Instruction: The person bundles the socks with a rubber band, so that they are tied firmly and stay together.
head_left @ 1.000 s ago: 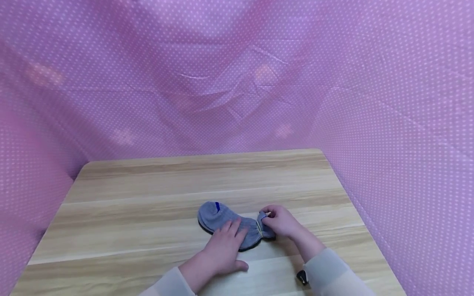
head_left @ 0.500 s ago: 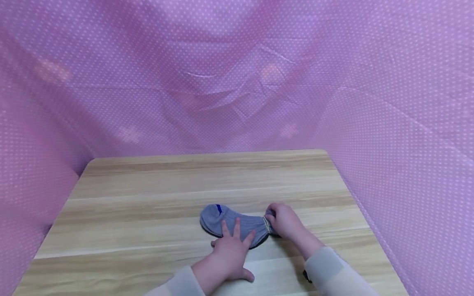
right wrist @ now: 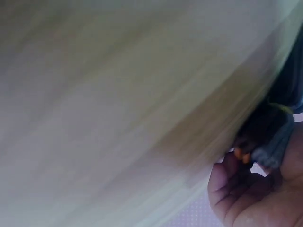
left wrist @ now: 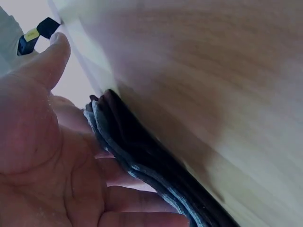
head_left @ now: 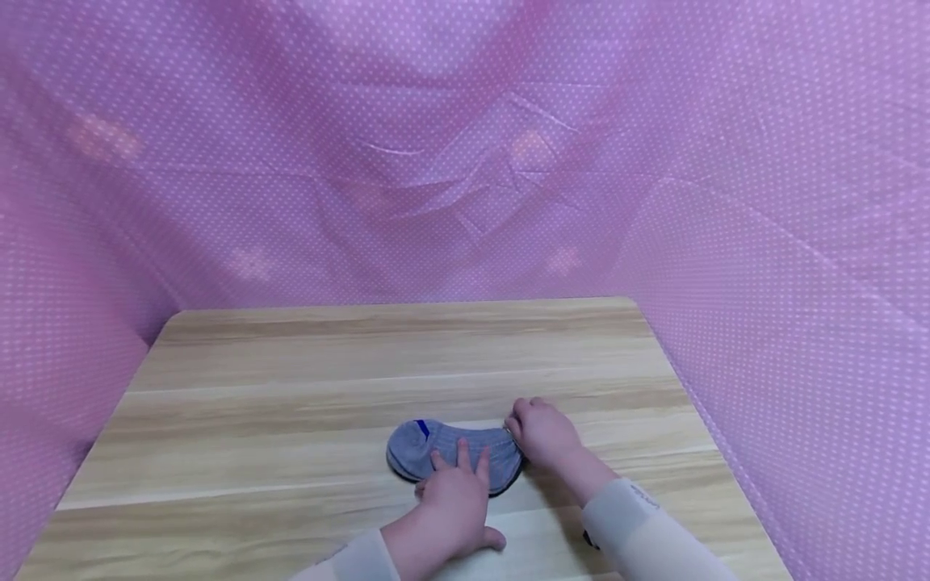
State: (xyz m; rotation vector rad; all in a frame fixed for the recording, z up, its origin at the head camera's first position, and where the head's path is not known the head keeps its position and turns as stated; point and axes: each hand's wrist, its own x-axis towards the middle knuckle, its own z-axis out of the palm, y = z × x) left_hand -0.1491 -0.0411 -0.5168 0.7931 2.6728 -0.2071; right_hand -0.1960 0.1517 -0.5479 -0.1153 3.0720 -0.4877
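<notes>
A flat stack of socks [head_left: 410,452] lies on the table, a grey ribbed one with a blue mark on top and dark ones beneath. My left hand [head_left: 454,500] rests on the middle of the stack, fingers spread and straight, thumb out to the side. In the left wrist view the layered edge of the socks [left wrist: 147,156] crosses over those fingers. At the cuff end my right hand [head_left: 545,434] grips the socks with curled fingers. The right wrist view shows a yellow rubber band [right wrist: 283,108] round the bunched cuffs and an orange bit [right wrist: 241,155] at the fingertips.
The wood-grain table [head_left: 291,363] has rounded far corners. Pink dotted cloth [head_left: 465,202] hangs behind it and along both sides. A small black object [head_left: 590,541] shows beside the right sleeve.
My right hand has shifted over the cuffs and now covers the rubber band in the head view. The left hand's fingers have spread, and the toe end has moved slightly nearer me.
</notes>
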